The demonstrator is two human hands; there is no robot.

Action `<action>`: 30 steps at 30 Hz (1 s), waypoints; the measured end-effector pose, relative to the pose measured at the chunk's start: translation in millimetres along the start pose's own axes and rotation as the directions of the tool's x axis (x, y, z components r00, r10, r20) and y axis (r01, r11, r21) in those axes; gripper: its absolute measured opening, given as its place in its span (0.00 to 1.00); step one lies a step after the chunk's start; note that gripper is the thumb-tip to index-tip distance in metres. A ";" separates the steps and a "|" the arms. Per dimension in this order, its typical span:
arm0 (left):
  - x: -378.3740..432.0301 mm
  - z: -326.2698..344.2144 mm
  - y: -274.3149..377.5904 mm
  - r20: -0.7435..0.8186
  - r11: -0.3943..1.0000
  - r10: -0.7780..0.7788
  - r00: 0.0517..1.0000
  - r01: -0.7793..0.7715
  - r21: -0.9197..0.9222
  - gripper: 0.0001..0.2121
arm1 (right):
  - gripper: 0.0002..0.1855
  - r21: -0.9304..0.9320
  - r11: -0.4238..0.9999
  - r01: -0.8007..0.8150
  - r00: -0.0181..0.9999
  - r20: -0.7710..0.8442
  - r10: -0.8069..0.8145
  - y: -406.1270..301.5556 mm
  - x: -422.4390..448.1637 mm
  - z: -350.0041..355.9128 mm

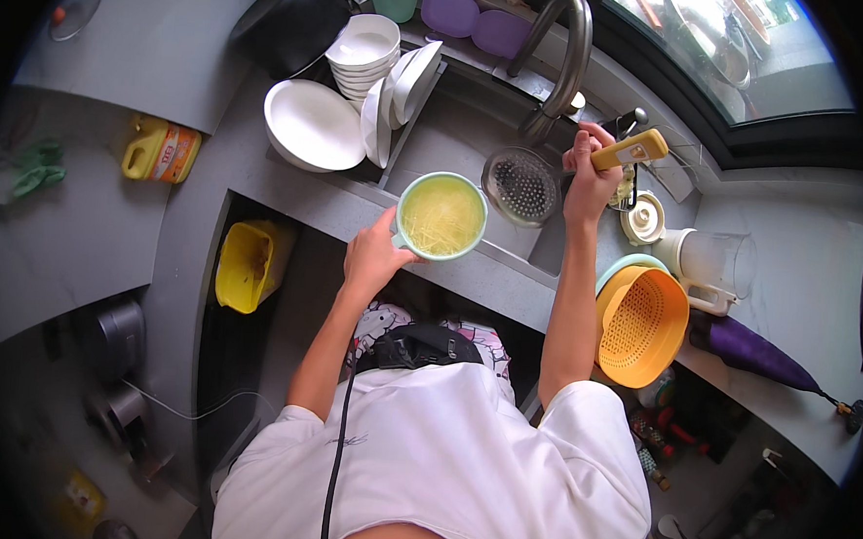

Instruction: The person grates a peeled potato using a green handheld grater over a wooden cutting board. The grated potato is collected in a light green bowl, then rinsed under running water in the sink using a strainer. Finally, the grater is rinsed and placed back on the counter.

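Note:
My left hand [377, 256] grips a pale green bowl [400, 244] by its handle side, over the sink's front edge. Thin pale-yellow shreds [443, 222], which look like shredded potato, lie in liquid inside it. My right hand [592, 172] is closed around a skimmer, with its yellow handle [632, 150] sticking out to the right. The skimmer's round perforated metal head [521, 186] hangs over the sink [446, 135], just right of the bowl and close to its rim. The curved faucet [571, 57] stands behind, near my right fingers.
Stacked white bowls [363, 43], a large white bowl [315, 124] and a black pot [290, 24] crowd the left. An orange colander basket [641, 324], a blender jar [717, 262] and a purple folded umbrella [756, 352] occupy the right counter. A yellow bin [245, 267] sits lower left.

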State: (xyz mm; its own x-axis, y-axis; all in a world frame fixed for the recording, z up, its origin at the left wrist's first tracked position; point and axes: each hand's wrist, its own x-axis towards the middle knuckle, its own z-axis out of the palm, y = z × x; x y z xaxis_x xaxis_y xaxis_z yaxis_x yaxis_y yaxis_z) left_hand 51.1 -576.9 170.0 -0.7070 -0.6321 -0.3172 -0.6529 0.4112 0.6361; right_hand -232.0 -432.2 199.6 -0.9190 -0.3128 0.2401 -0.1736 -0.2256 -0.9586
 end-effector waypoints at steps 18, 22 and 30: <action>111.8 53.1 -0.2 0.113 0.991 0.078 0.991 -0.090 0.103 0.42 | 0.27 0.610 0.765 0.206 0.822 -0.532 0.203 109.1 -52.5 -77.7; 118.0 63.7 5.1 0.123 0.984 0.052 0.991 -0.072 0.163 0.42 | 0.26 0.662 0.710 0.242 0.805 -0.545 0.234 135.4 -66.8 -77.4; 125.7 79.3 19.3 0.190 0.970 -0.055 0.980 0.007 0.245 0.40 | 0.25 0.672 0.685 0.282 0.745 -0.603 0.284 163.5 -88.6 -78.5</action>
State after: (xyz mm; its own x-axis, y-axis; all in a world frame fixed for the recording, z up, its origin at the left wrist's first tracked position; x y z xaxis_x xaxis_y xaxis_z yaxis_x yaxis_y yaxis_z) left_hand -71.8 -596.3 86.7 -0.7088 -0.5176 -0.4792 -0.7044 0.5551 0.4423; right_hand -206.8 -368.9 9.7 -0.9478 0.2590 -0.1859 -0.1403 -0.8624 -0.4864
